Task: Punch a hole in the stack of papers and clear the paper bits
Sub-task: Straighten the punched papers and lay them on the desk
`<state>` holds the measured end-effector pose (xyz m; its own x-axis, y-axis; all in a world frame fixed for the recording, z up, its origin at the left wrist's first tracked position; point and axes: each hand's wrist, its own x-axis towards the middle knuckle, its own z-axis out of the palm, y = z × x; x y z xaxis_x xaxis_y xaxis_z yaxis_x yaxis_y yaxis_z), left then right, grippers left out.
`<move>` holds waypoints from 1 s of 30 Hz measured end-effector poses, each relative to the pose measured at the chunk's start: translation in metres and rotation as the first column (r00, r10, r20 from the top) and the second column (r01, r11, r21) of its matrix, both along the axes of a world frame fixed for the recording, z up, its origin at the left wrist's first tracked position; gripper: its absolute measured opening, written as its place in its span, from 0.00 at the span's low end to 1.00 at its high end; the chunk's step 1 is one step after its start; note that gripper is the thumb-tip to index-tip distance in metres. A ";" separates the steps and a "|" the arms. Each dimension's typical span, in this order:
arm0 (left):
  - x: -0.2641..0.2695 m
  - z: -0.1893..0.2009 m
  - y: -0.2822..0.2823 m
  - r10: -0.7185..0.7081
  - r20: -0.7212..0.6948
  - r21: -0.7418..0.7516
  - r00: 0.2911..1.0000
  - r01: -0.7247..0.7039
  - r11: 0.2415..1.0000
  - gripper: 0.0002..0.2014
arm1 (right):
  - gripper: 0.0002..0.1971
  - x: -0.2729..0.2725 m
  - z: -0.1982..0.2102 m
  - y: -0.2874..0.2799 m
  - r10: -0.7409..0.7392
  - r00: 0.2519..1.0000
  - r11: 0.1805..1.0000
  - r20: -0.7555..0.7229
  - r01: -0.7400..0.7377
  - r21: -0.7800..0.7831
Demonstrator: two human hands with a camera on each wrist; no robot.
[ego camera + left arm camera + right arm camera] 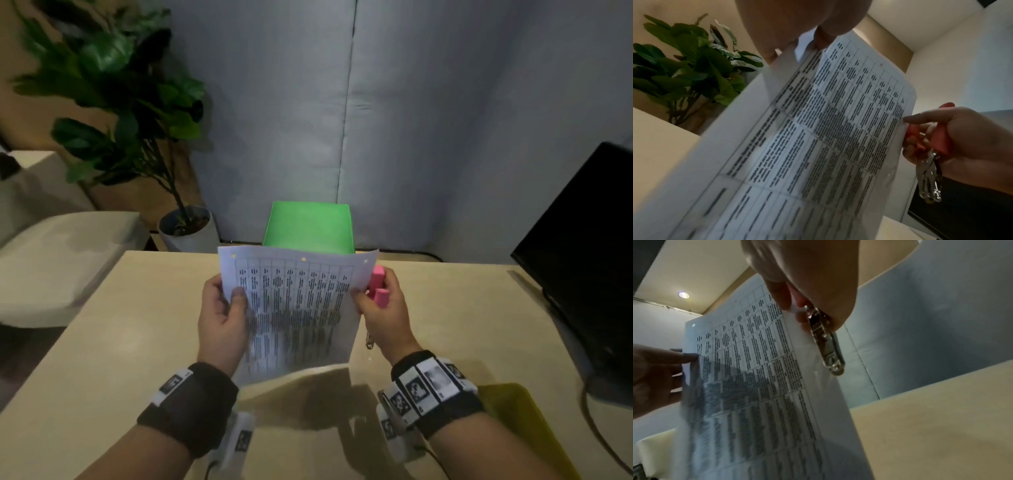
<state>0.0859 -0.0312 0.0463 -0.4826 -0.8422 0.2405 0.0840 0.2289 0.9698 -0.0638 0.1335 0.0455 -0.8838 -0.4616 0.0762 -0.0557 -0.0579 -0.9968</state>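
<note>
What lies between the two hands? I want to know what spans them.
The stack of papers spans them in the head view: the left hand pinches one edge, the right hand, also gripping the pink hole punch, the other.

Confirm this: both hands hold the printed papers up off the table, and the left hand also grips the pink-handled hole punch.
Wrong hand. The right hand grips the pink-handled hole punch while pinching the papers; the left hand holds only the papers. The left wrist view shows it clearly. The papers are indeed held up off the table.
</note>
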 end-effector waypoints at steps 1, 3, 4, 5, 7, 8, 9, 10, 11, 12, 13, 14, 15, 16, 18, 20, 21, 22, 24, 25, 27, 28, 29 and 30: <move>0.000 0.002 0.001 -0.009 -0.002 -0.009 1.000 0.009 1.000 0.03 | 0.15 0.000 0.004 0.002 -0.019 0.999 1.000 -0.041 0.019 0.000; -0.001 0.005 0.005 -0.039 -0.006 -0.004 0.999 0.039 0.999 0.04 | 0.16 0.002 0.010 0.006 -0.066 0.991 0.998 -0.113 0.065 -0.012; -0.001 0.005 0.007 -0.055 -0.013 0.010 0.998 0.055 0.998 0.04 | 0.17 0.002 0.011 0.008 -0.090 0.987 0.996 -0.134 0.088 -0.020; -0.001 0.005 0.010 -0.069 -0.023 0.027 0.997 0.070 0.997 0.05 | 0.17 0.003 0.011 0.010 -0.108 0.985 0.994 -0.135 0.106 -0.024; 0.000 0.001 0.016 -0.094 -0.014 0.059 0.995 0.095 0.994 0.05 | 0.16 0.005 0.008 0.014 -0.118 0.988 0.993 -0.097 0.117 -0.018; 0.000 -0.002 0.018 -0.104 0.009 0.069 0.995 0.103 0.992 0.05 | 0.16 0.007 0.005 0.016 -0.120 0.990 0.993 -0.073 0.120 -0.007; 0.001 -0.008 0.019 -0.112 0.037 0.075 0.993 0.109 0.991 0.05 | 0.17 0.008 0.002 0.017 -0.125 0.991 0.992 -0.053 0.126 0.011; 0.001 -0.014 0.020 -0.120 0.068 0.080 0.991 0.114 0.990 0.04 | 0.16 0.009 -0.002 0.019 -0.131 0.991 0.991 -0.036 0.133 0.029; 0.002 -0.019 0.020 -0.133 0.091 0.090 0.987 0.125 0.988 0.04 | 0.16 0.010 -0.006 0.020 -0.137 0.990 0.989 -0.023 0.138 0.048; 0.003 -0.023 0.021 -0.148 0.113 0.101 0.983 0.137 0.985 0.04 | 0.15 0.012 -0.008 0.020 -0.140 0.990 0.988 -0.013 0.141 0.063; 0.003 -0.026 0.021 -0.158 0.136 0.100 0.978 0.145 0.984 0.05 | 0.15 0.013 -0.011 0.021 -0.143 0.990 0.987 -0.007 0.143 0.077; 0.003 -0.028 0.021 -0.157 0.165 0.089 0.974 0.143 0.986 0.06 | 0.14 0.014 -0.012 0.021 -0.143 0.990 0.986 -0.004 0.143 0.086; 0.002 -0.029 0.021 -0.147 0.183 0.076 0.972 0.135 0.988 0.06 | 0.14 0.014 -0.013 0.022 -0.143 0.990 0.986 -0.003 0.142 0.088; 0.000 -0.029 0.021 -0.133 0.190 0.067 0.973 0.122 0.990 0.04 | 0.13 0.015 -0.012 0.022 -0.140 0.990 0.987 -0.006 0.140 0.082; -0.003 -0.027 0.020 -0.109 0.187 0.055 0.976 0.101 0.993 0.04 | 0.14 0.014 -0.011 0.022 -0.131 0.991 0.989 -0.009 0.131 0.066; -0.006 -0.026 0.019 -0.110 0.182 0.064 0.977 0.100 0.993 0.04 | 0.14 0.014 -0.012 0.022 -0.126 0.992 0.990 0.004 0.126 0.069; -0.006 -0.028 0.019 -0.118 0.185 0.073 0.976 0.106 0.992 0.05 | 0.14 0.013 -0.014 0.022 -0.130 0.991 0.988 0.016 0.128 0.081; -0.006 -0.031 0.019 -0.130 0.195 0.078 0.972 0.117 0.990 0.06 | 0.14 0.013 -0.016 0.021 -0.136 0.990 0.987 0.032 0.132 0.096; -0.004 -0.039 0.020 -0.157 0.248 0.064 0.956 0.146 0.987 0.08 | 0.14 0.012 -0.022 0.022 -0.143 0.987 0.984 0.072 0.134 0.115; -0.003 -0.042 0.021 -0.170 0.284 0.053 0.944 0.161 0.985 0.10 | 0.14 0.012 -0.024 0.021 -0.142 0.986 0.984 0.088 0.131 0.119; -0.001 -0.046 0.020 -0.181 0.352 0.043 0.918 0.178 0.983 0.12 | 0.13 0.010 -0.026 0.021 -0.136 0.985 0.985 0.107 0.123 0.122; 0.000 -0.047 0.018 -0.179 0.374 0.046 0.910 0.175 0.983 0.13 | 0.14 0.009 -0.027 0.020 -0.134 0.985 0.985 0.112 0.120 0.125; 0.000 -0.046 0.015 -0.171 0.385 0.047 0.907 0.166 0.985 0.13 | 0.14 0.007 -0.026 0.019 -0.133 0.984 0.985 0.117 0.118 0.126; 0.000 -0.045 0.012 -0.158 0.390 0.040 0.907 0.154 0.987 0.13 | 0.14 0.005 -0.025 0.018 -0.130 0.984 0.986 0.124 0.115 0.124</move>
